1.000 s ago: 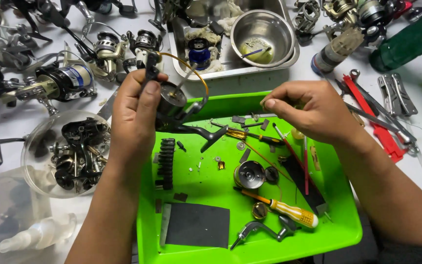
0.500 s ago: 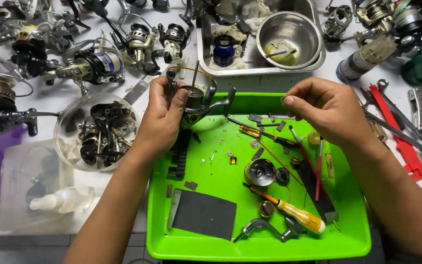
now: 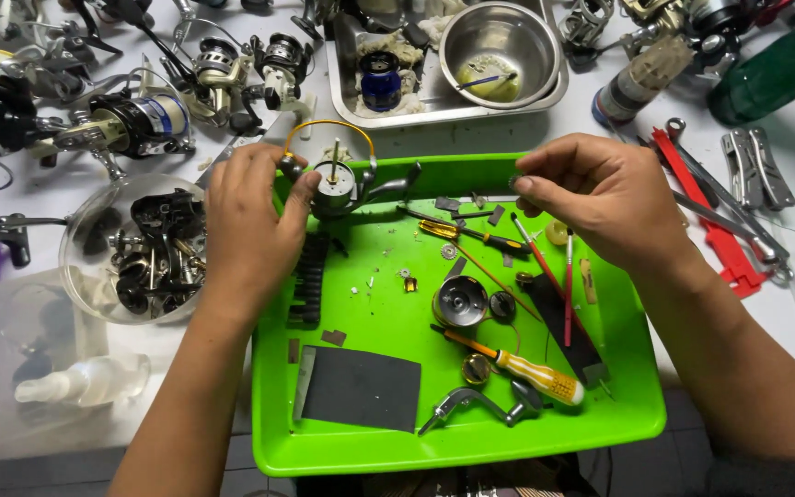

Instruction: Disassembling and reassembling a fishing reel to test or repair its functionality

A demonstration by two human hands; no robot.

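My left hand (image 3: 250,225) grips a partly stripped fishing reel body (image 3: 338,184) with a gold bail wire and a bare upright shaft, held over the far left edge of the green tray (image 3: 388,451). My right hand (image 3: 604,198) pinches a small dark part (image 3: 514,183) between thumb and fingertips, a short way to the right of the reel. Below both hands the tray holds a metal spool (image 3: 460,301), a yellow-handled screwdriver (image 3: 526,368), a reel handle (image 3: 476,403), a black pad (image 3: 361,388) and several tiny washers and screws.
A clear bowl of dark reel parts (image 3: 135,253) stands left of the tray. Several whole reels (image 3: 131,120) crowd the far left. A steel tray with a metal bowl (image 3: 499,46) sits beyond. Red pliers (image 3: 715,225), a multitool (image 3: 758,166) and a white squeeze bottle (image 3: 85,382) lie nearby.
The view has shifted, so everything sits lower and to the right. My left hand has turned the reel more upright, its shaft now showing. My right hand stays pinched near it.
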